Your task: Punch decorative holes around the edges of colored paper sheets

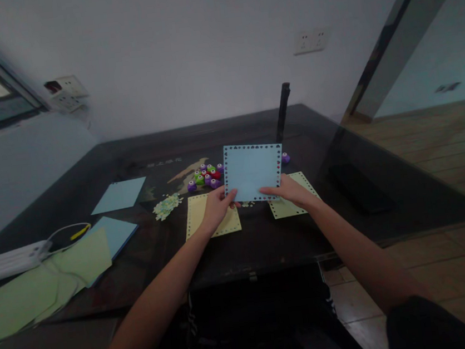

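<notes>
1. The left hand [218, 203] has its grip pinching the lower left corner of the bordered blue sheet [253, 172], thumb in front.
2. The right hand [291, 189] pinches the same sheet near its lower right corner, thumb laid across the front (the fingers behind are mostly hidden).
3. That sheet is held up, tilted to face the wearer, above the middle of the desk [242, 257]; small cut-outs run along its edges.
4. Below the left hand lies a yellow sheet [225, 224], below the right a pale green sheet [289, 207], both with cut-out borders.
5. Purple, green and red pieces with round white tops [206, 176] sit bunched behind the left hand; one purple piece [285, 158] stands just right of the held sheet.
6. A loose heap of paper bits [168, 206] lies directly on the desk, left of the yellow sheet.
7. Farther left are a plain blue sheet [119, 195], overlapping green sheets [23, 296] and a white power strip [11, 262] (its cable crosses the paper).
</notes>
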Demonstrator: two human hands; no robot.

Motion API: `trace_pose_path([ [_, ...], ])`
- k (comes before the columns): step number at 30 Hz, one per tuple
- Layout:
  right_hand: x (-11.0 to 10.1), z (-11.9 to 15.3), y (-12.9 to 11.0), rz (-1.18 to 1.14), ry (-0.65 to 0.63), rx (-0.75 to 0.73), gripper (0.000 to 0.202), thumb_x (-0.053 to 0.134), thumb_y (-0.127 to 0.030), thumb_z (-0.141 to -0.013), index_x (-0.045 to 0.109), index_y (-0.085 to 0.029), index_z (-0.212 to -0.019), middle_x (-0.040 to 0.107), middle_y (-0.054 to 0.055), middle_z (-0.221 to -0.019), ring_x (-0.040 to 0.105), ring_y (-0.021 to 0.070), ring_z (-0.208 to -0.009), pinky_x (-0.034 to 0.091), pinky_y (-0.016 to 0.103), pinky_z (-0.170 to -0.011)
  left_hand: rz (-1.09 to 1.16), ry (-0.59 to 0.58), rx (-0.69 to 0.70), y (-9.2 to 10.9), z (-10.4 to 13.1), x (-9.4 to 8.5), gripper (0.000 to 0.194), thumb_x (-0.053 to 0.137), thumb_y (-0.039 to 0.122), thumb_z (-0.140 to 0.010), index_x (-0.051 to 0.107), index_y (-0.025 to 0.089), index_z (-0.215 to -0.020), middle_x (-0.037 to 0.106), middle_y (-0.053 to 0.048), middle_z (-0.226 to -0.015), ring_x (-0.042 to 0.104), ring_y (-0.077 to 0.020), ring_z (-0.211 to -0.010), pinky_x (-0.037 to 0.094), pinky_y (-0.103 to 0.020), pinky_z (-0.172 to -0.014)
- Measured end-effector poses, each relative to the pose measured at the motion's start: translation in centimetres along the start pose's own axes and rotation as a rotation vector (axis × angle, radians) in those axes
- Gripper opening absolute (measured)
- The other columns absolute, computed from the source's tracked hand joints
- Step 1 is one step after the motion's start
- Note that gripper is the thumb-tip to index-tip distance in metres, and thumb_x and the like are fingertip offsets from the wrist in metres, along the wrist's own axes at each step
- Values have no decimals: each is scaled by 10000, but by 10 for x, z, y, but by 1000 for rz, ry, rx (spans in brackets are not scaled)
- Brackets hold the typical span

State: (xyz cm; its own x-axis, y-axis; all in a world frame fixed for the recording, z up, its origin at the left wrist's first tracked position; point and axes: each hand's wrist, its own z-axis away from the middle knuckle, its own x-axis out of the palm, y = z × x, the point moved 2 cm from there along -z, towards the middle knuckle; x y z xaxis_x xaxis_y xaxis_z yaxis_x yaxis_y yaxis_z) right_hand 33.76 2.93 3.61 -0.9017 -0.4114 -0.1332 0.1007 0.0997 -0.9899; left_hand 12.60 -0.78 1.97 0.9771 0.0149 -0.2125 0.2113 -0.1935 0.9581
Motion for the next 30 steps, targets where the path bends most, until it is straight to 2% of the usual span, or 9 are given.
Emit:
trace_pose_path([
  [5,1,1,-2,30,-20,14,327,697,-310,-682,634,-142,-956,688,106,-971,641,246,-868,529,439,-793,-16,0,10,2,1,0,278,587,413,-786,602,135,-787,624,-1,-547,582,-131,-490,423,-219,-482],
  [9,1,2,-1,29,-20,40,317,687,-324,-690,631,-138,-941,689,103,-928,640,234,-796,548,424,-716,-20,-11,8,3,2,0,270,585,405,-788,601,135,-782,625,-3,-554,584,-131,-494,424,-219,-484],
  [16,1,1,-2,51,-14,12,379,728,-310,-639,620,-137,-958,688,96,-927,634,229,-790,542,418,-726,-6,-20,5,1,2,1,260,586,398,-784,595,138,-785,623,-4,-570,582,-130,-493,414,-220,-480],
  [22,2,2,-6,69,-9,10,356,718,-312,-645,629,-133,-939,688,100,-917,630,231,-797,532,427,-755,-37,-30,13,6,4,1,281,578,415,-788,589,136,-755,608,-2,-528,566,-134,-482,412,-229,-488],
  [30,3,2,-5,67,1,59,319,708,-318,-650,630,-110,-878,685,93,-816,617,195,-658,544,365,-612,-64,-43,21,10,5,2,300,567,436,-790,584,140,-752,602,6,-514,560,-135,-478,412,-233,-488],
])
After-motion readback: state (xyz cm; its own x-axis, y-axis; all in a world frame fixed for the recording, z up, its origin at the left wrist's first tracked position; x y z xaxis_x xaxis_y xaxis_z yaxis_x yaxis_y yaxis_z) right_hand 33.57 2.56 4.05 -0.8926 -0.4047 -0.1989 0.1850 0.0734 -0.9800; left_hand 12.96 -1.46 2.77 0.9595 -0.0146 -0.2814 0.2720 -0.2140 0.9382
